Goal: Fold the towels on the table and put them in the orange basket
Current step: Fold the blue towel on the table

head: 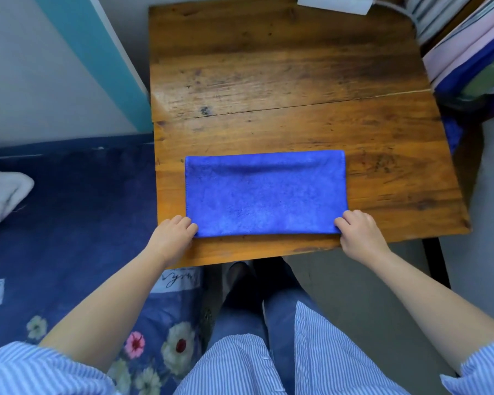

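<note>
A blue towel (pixel 264 192) lies flat on the wooden table (pixel 283 81), folded into a wide rectangle near the front edge. My left hand (pixel 173 233) pinches its near left corner. My right hand (pixel 358 230) pinches its near right corner. Both hands rest on the table at the towel's near edge. No orange basket is in view.
A bed with a dark blue flowered cover (pixel 69 223) lies to the left, with a white cloth (pixel 3 198) on it. A white device with a cable (pixel 334 2) sits at the table's far edge. Stacked fabrics (pixel 474 49) stand at the right. My legs are under the table.
</note>
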### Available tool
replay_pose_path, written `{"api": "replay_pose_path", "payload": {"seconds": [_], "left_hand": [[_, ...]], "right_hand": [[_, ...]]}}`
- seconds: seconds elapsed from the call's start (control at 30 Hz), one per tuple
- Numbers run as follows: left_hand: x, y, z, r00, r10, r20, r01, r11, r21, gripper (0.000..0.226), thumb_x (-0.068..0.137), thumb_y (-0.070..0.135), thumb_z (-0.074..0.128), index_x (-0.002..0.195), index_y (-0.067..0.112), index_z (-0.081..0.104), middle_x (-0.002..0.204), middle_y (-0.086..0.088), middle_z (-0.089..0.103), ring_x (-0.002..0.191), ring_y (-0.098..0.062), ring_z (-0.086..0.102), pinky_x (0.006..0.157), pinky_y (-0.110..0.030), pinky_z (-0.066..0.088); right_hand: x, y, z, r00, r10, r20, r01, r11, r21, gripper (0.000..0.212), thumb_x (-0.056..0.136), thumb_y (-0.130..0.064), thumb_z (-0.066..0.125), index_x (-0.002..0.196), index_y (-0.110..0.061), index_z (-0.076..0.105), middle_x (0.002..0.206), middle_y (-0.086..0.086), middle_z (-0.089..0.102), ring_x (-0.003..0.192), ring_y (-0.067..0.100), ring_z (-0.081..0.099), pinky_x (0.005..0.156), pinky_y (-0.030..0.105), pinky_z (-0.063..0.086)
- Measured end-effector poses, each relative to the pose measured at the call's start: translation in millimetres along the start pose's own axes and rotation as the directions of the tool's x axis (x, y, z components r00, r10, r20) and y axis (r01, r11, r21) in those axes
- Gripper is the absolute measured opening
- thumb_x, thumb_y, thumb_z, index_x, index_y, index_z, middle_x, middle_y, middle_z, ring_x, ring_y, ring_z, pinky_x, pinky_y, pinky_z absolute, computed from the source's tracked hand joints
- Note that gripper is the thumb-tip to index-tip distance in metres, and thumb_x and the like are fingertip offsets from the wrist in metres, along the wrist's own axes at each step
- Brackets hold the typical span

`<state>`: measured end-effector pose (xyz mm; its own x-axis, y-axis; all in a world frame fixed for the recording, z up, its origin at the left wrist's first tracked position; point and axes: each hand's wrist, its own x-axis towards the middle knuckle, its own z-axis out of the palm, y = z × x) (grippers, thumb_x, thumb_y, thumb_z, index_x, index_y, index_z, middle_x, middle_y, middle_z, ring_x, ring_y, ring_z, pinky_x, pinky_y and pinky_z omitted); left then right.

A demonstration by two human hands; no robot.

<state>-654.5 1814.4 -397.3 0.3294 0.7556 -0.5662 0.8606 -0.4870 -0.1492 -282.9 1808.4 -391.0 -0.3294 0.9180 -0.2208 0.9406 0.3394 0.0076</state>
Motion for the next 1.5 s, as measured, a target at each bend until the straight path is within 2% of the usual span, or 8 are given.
{"api": "replay_pose_path", "payload": {"seconds": [0.13, 0.27, 0.43, 0.6, 0.8, 1.03, 1.27, 1.5], "left_hand": [[-4, 4, -8, 0.906, 0.039, -0.421, -0.099, 0.987, -0.124, 0.018, 0.065, 0.019, 0.067, 0.055, 0.006, 0.060, 0.057, -0.007, 0.058, 0.049, -0.026, 0.057, 0.042, -0.026, 0.044], [23, 22, -32, 0.844, -0.005, -0.536, -0.165, 0.949, -0.269, 0.033, 0.076, 0.018, 0.040, 0.067, 0.001, 0.066, 0.068, -0.013, 0.065, 0.056, -0.028, 0.062, 0.045, -0.025, 0.047], [76, 44, -58, 0.826, -0.221, -0.518, -0.066, 0.875, -0.479, 0.026, 0.064, -0.008, 0.069, 0.090, -0.011, 0.067, 0.096, -0.028, 0.067, 0.079, -0.039, 0.068, 0.063, -0.041, 0.056], [114, 48, -40, 0.921, -0.265, -0.285, 0.090, 0.858, -0.506, 0.052, 0.098, 0.028, 0.035, 0.145, 0.007, 0.024, 0.154, -0.010, 0.019, 0.144, -0.025, 0.014, 0.116, -0.040, 0.007], [120, 29, -20, 0.921, -0.270, -0.281, 0.116, 0.878, -0.465, 0.055, 0.095, 0.042, 0.037, 0.145, 0.028, 0.021, 0.157, -0.003, 0.011, 0.145, -0.028, 0.002, 0.112, -0.043, -0.007], [112, 1, -7, 0.840, -0.522, -0.147, 0.338, 0.716, -0.611, 0.055, 0.095, 0.039, 0.040, 0.145, 0.024, 0.025, 0.157, -0.007, 0.011, 0.144, -0.035, 0.003, 0.114, -0.051, 0.004], [111, 6, -12, 0.826, -0.551, -0.116, 0.410, 0.730, -0.546, 0.058, 0.096, 0.041, 0.031, 0.148, 0.022, 0.013, 0.157, -0.007, 0.001, 0.144, -0.030, -0.006, 0.114, -0.051, -0.004], [68, 72, -8, 0.873, -0.461, -0.162, 0.279, 0.742, -0.609, 0.064, 0.088, 0.045, 0.045, 0.142, 0.013, 0.034, 0.153, -0.016, 0.020, 0.141, -0.041, 0.010, 0.111, -0.059, 0.006]], "right_hand": [[-2, -6, 4, 0.982, 0.087, -0.171, -0.078, 0.995, 0.057, 0.004, 0.055, -0.001, 0.055, 0.056, -0.002, 0.059, 0.056, 0.012, 0.054, 0.053, 0.032, 0.058, 0.071, 0.039, 0.042], [29, -25, -3, 0.953, 0.068, -0.295, -0.024, 0.988, 0.150, 0.024, 0.064, -0.003, 0.044, 0.068, 0.002, 0.067, 0.067, 0.017, 0.063, 0.065, 0.034, 0.066, 0.072, 0.036, 0.046], [94, -73, -9, 0.982, 0.013, -0.189, 0.023, 0.982, 0.188, 0.037, 0.068, 0.004, 0.056, 0.103, 0.006, 0.066, 0.113, 0.026, 0.064, 0.108, 0.047, 0.057, 0.088, 0.071, 0.033], [136, -86, 13, 0.998, 0.026, 0.060, -0.037, 0.983, 0.179, 0.050, 0.098, -0.026, 0.029, 0.146, -0.015, 0.017, 0.156, 0.003, 0.009, 0.145, 0.022, 0.004, 0.114, 0.048, -0.008], [144, -70, 24, 0.993, 0.014, 0.113, -0.032, 0.987, 0.160, 0.056, 0.097, -0.039, 0.029, 0.146, -0.024, 0.009, 0.157, -0.006, 0.002, 0.145, 0.016, -0.002, 0.112, 0.041, -0.013], [134, -20, 22, 0.957, 0.275, 0.090, -0.288, 0.933, 0.216, 0.057, 0.094, -0.038, 0.032, 0.145, -0.017, 0.019, 0.156, 0.002, 0.012, 0.145, 0.025, 0.004, 0.114, 0.041, -0.005], [115, -12, 22, 0.871, 0.485, 0.081, -0.488, 0.833, 0.262, 0.057, 0.096, -0.032, 0.035, 0.145, -0.010, 0.017, 0.156, 0.012, 0.006, 0.144, 0.031, 0.000, 0.114, 0.048, -0.003], [70, -62, 30, 0.882, 0.461, 0.096, -0.467, 0.827, 0.314, 0.061, 0.087, -0.037, 0.032, 0.143, -0.014, 0.028, 0.154, 0.013, 0.016, 0.143, 0.034, 0.009, 0.111, 0.057, 0.000]]}}
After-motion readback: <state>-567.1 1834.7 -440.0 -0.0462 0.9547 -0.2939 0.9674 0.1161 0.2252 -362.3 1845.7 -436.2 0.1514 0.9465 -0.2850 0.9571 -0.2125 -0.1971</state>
